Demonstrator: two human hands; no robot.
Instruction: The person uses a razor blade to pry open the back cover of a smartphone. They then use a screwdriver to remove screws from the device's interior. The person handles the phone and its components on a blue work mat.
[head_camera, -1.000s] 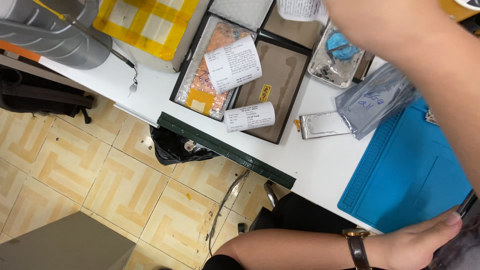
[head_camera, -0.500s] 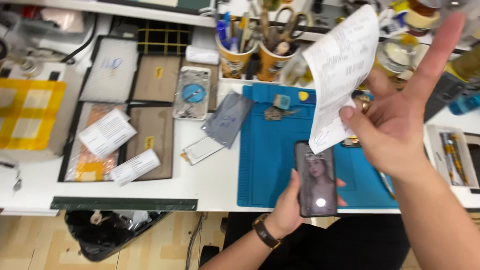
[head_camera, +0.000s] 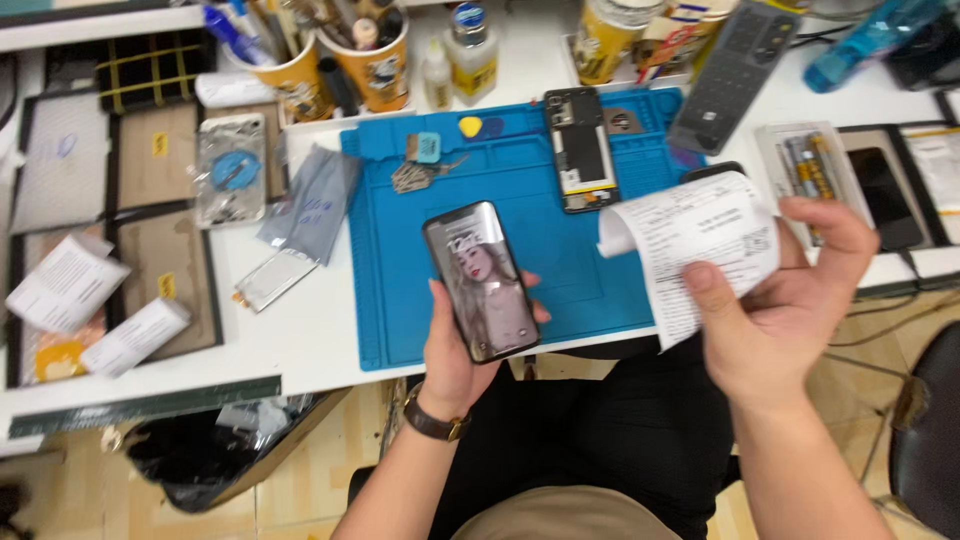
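Observation:
My left hand (head_camera: 455, 350) grips a black smartphone (head_camera: 481, 280) with its screen lit, held over the front edge of the blue work mat (head_camera: 600, 260). A dark watch sits on that wrist. My right hand (head_camera: 775, 300) pinches a white printed paper slip (head_camera: 700, 245) that curls at its left end, just right of the phone. An opened phone body (head_camera: 580, 150) lies on the mat's far side, behind both hands.
Paper cups of tools (head_camera: 370, 50) and small bottles (head_camera: 470, 55) stand at the back. Flat trays with paper slips (head_camera: 65, 285) lie at the left, next to a grey bag (head_camera: 310, 205) and a small metal plate (head_camera: 272, 280). A parts box (head_camera: 810, 165) sits right.
The view has swung from the table's left end and floor to the blue mat. My right hand brought the paper slip down from head height to beside the phone.

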